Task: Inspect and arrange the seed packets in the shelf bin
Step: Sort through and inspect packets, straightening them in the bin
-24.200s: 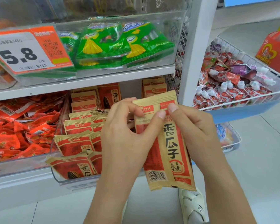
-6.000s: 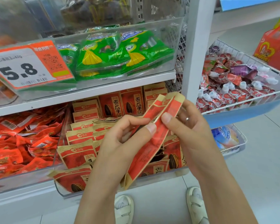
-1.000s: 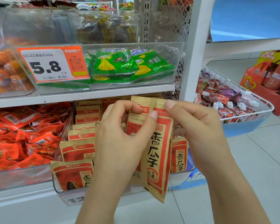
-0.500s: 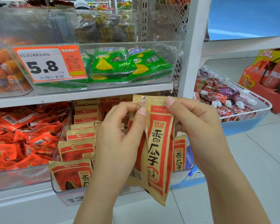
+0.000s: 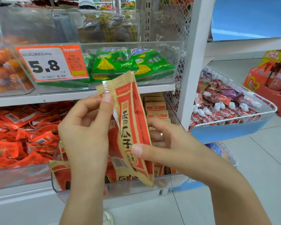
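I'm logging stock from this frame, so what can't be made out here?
- Held seed packets: their count; they overlap, part-covered by left hand and right hand.
- Clear bin: contents behind the hands.
- Price tag: small print blurred.
- Top-shelf dark goods: blurred.

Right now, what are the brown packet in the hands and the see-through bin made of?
The tan and red seed packet looks like matte kraft paper, though a silvery strip at its top seal hints at a foil lining. The clear shelf bin looks like hard glossy plastic: transparent, with shiny edges.
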The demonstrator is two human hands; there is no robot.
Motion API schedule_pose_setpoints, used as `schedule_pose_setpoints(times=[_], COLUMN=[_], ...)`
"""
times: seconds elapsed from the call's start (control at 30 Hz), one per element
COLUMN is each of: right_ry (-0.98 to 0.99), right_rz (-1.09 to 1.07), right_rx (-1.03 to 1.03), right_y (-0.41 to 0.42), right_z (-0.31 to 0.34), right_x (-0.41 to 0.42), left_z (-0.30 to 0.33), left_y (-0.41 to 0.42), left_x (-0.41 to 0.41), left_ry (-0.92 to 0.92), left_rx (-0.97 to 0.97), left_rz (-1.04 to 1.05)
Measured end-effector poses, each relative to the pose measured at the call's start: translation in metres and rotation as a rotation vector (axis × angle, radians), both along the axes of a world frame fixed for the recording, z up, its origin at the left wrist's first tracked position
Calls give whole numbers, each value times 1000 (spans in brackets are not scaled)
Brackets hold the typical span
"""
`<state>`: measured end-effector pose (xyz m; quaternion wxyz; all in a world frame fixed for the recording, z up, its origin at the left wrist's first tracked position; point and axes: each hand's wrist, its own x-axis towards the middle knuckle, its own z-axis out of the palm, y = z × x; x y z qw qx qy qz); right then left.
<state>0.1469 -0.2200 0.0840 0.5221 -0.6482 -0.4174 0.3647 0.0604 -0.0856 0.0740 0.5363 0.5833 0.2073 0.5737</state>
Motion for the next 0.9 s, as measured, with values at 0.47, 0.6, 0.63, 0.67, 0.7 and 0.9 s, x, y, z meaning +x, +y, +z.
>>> schedule_pose_setpoints(times=[0.47, 0.6, 0.63, 0.67, 0.7, 0.9], right_ry=[114, 201, 206, 204, 201, 184], right_rz=[-380, -550, -562, -565, -559, -540], right_rx=[280, 411, 428, 438, 444, 450], right_y=[1, 0, -2, -3, -5, -5], right_z=[3, 3, 4, 4, 5, 7], right_x=[11, 16, 16, 17, 17, 14], left_z=[-10, -10, -9, -9, -9, -7], left_y=[-12, -18, -20, -22, -24, -26], left_x=[8, 7, 9, 9, 10, 8], left_ry=[255, 466, 498, 514, 522, 533], left_rx=[206, 404, 430, 439, 431, 524], left_rz=[-306, -247, -228, -205, -183, -120])
